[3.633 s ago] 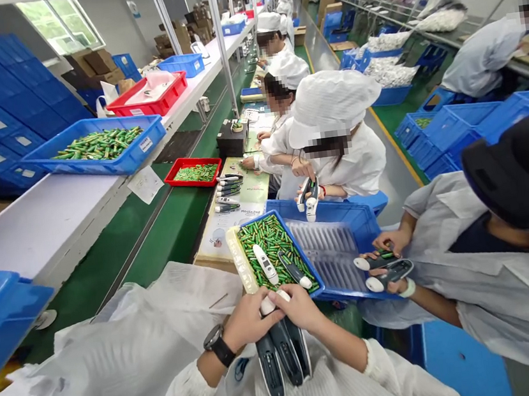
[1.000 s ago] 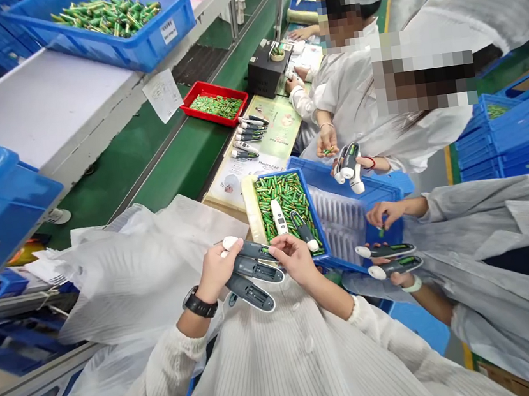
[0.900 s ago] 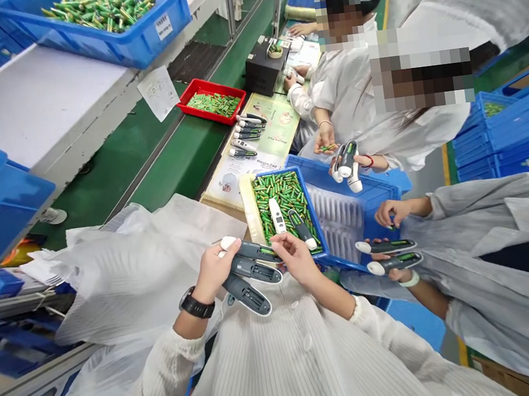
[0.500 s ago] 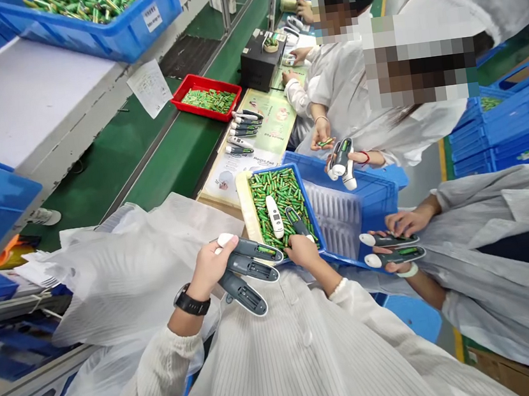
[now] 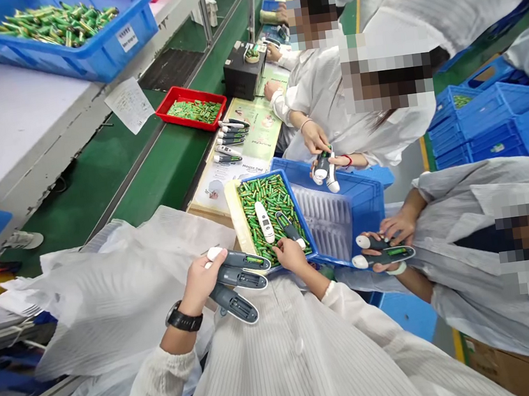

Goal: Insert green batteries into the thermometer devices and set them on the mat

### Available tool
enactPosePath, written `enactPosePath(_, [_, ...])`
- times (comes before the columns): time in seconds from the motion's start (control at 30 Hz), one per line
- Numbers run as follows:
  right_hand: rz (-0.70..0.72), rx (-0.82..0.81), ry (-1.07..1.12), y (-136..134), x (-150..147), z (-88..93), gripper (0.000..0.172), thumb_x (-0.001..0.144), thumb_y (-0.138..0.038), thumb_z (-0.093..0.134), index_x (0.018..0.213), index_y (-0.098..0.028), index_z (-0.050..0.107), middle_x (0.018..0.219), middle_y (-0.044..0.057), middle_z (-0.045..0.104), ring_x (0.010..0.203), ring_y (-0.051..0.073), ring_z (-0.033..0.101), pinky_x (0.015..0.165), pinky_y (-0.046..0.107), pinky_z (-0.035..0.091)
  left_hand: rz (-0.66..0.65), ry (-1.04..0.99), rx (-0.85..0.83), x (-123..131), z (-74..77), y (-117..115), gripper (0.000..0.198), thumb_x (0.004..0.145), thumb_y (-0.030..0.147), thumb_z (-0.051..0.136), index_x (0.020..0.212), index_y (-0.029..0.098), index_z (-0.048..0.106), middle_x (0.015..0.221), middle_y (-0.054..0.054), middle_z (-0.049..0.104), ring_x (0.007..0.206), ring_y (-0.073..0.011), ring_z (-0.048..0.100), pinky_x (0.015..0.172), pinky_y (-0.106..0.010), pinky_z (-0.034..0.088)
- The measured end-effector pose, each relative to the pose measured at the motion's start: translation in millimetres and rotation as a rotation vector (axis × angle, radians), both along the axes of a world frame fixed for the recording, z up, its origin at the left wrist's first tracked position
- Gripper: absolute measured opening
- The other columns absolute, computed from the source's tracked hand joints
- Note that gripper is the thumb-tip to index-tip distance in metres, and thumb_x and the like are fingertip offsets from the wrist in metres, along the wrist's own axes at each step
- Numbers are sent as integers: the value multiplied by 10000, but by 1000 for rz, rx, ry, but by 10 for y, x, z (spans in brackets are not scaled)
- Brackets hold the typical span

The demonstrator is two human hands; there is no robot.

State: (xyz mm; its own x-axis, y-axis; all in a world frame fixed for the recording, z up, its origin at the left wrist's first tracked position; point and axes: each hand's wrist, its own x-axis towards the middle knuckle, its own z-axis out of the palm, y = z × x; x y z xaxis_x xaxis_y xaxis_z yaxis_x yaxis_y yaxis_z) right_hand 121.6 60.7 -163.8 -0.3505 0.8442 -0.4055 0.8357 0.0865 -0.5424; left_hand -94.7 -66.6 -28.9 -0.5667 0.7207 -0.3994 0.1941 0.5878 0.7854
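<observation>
My left hand (image 5: 201, 283) is closed round the white ends of three thermometers (image 5: 242, 279), fanned out with their dark grey backs up and battery compartments open. A green battery (image 5: 253, 261) shows in the uppermost one. My right hand (image 5: 291, 254) is at the near edge of a blue bin (image 5: 304, 235) full of green batteries (image 5: 264, 191). Its thumb and fingers are pinched together over the batteries; what is between them cannot be made out. On the batteries lie a white thermometer (image 5: 264, 222), face up, and another thermometer (image 5: 290, 229) with its grey back up.
Several thermometers (image 5: 231, 139) lie on the mat beyond the bin, near a red tray (image 5: 222, 117) of batteries. A larger blue crate (image 5: 361, 202) holds a clear plastic tray (image 5: 322, 213). Co-workers' hands (image 5: 319, 143) (image 5: 396, 227) hold thermometers at the right.
The whole view has shifted a little. My right hand has drawn slightly back toward the bin's near edge, its fingers now pinched. A co-worker's hand has moved onto the thermometers in their other hand.
</observation>
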Motion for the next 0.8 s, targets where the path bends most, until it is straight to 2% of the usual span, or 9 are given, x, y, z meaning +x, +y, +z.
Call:
enactPosePath(0.1, [16,35,126,0,75,10,135,904,-288,587,871,-176,654,833,65,695,768,184,631,686,266,402,-20,22,8,-3,-9,9,530,771,641,640,720,120,721,653,-19,621,628,-142,503,544,-230,382])
enactPosePath(0.2, [4,-12,418,-106,201,151,214,957,-315,481,1045,-190,631,882,43,678,653,147,596,622,257,423,-52,65,2,-3,-7,28,523,790,633,631,721,124,729,675,-24,640,634,-142,512,548,-228,385])
enactPosePath(0.3, [13,-84,702,-234,286,447,334,1003,-371,392,1257,-207,534,784,-6,604,577,130,526,570,249,410,-97,75,12,3,-8,63,506,800,624,629,734,134,734,692,-24,656,654,-145,530,565,-225,397])
enactPosePath(0.4, [32,-33,839,-287,292,819,291,1001,-374,438,1228,-208,511,735,-30,521,625,129,487,599,243,400,-158,55,18,20,-7,121,505,806,628,618,722,141,721,671,-21,649,651,-147,534,568,-225,401])
enactPosePath(0.47, [88,-32,855,-270,269,1041,205,984,-379,494,1061,-205,569,737,-24,529,633,122,473,593,237,382,-199,43,15,34,4,167,510,803,633,615,707,141,705,660,-18,640,639,-145,529,564,-226,398])
enactPosePath(0.53, [203,-24,809,-234,238,1205,204,971,-373,533,903,-197,613,742,-11,566,640,116,481,593,236,367,-238,54,10,49,28,214,515,797,637,614,679,140,685,648,-16,629,629,-143,522,562,-230,390])
enactPosePath(0.6, [312,12,747,-206,205,1294,196,966,-339,545,869,-195,634,759,-5,600,656,114,505,611,237,369,-283,62,3,65,60,256,519,796,635,610,651,140,667,624,-12,616,616,-142,515,561,-234,380])
enactPosePath(0.7, [401,42,673,-207,154,1305,90,944,-277,569,987,-205,602,740,-28,590,641,112,525,607,231,376,-343,13,2,88,95,296,507,797,619,604,652,139,675,596,-7,609,595,-144,510,554,-240,370])
enactPosePath(0.8, [470,94,643,-243,117,1229,84,923,-266,602,982,-209,585,741,-29,579,658,122,550,616,235,406,-346,-62,25,102,81,303,490,779,604,619,675,131,693,592,-10,618,585,-150,513,540,-243,371])
